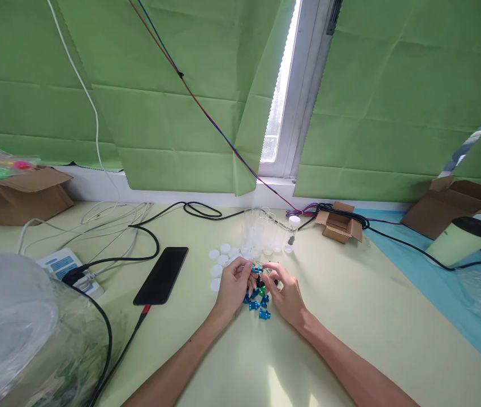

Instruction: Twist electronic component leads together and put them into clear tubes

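Note:
Close together at the middle of the table are my left hand [235, 281] and my right hand [286, 294]. Between the left thumb and fingers is a small blue metal fitting [257, 269]. The right fingers are pinched at its right end, on a small dark part too tiny to name. Just below the hands lie several loose blue metal fittings [264, 314], with a green one [262, 291] among them. Part of this pile, including some dark pieces, is hidden by my fingers. White round caps [216, 271] lie scattered left of and behind my left hand.
Clear plastic tubes [261, 232] stand behind the hands, beside a capped one [294, 223]. A small open carton [338, 223] is at the back right. A phone [161, 276] and power strip [70, 270] lie left, near a plastic-wrapped bundle [15, 316]. A tumbler [456, 243] stands right.

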Demonstrator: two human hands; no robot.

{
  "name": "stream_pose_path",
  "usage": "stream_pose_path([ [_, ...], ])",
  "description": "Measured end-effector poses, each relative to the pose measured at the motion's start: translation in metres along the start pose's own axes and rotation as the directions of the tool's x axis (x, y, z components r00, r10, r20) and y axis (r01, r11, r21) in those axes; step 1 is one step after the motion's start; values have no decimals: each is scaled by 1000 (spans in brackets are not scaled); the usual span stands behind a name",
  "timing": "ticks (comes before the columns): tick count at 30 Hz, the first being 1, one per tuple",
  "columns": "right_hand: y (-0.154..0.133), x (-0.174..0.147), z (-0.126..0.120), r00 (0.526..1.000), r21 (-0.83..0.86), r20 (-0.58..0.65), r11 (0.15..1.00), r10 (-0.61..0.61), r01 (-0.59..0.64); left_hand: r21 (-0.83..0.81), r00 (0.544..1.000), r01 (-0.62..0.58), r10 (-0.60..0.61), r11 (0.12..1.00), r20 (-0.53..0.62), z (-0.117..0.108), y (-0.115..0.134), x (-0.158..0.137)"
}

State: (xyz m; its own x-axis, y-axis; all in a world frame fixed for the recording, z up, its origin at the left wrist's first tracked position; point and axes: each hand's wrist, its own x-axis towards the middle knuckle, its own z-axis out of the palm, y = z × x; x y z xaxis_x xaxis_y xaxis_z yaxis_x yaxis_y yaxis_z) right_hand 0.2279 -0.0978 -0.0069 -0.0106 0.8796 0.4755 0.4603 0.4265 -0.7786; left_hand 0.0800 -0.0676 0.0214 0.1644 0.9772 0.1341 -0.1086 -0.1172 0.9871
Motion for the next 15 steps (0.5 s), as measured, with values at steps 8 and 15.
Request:
stream_pose_path([
  [8,5,0,0,1000,-7,0,1000,17,-17,22,999,-8,8,1000,34,2,1,-2],
  [15,0,1,-2,1000,-82,-19,996,-22,20,41,997,-25,22,999,71,1,-1,-2],
])
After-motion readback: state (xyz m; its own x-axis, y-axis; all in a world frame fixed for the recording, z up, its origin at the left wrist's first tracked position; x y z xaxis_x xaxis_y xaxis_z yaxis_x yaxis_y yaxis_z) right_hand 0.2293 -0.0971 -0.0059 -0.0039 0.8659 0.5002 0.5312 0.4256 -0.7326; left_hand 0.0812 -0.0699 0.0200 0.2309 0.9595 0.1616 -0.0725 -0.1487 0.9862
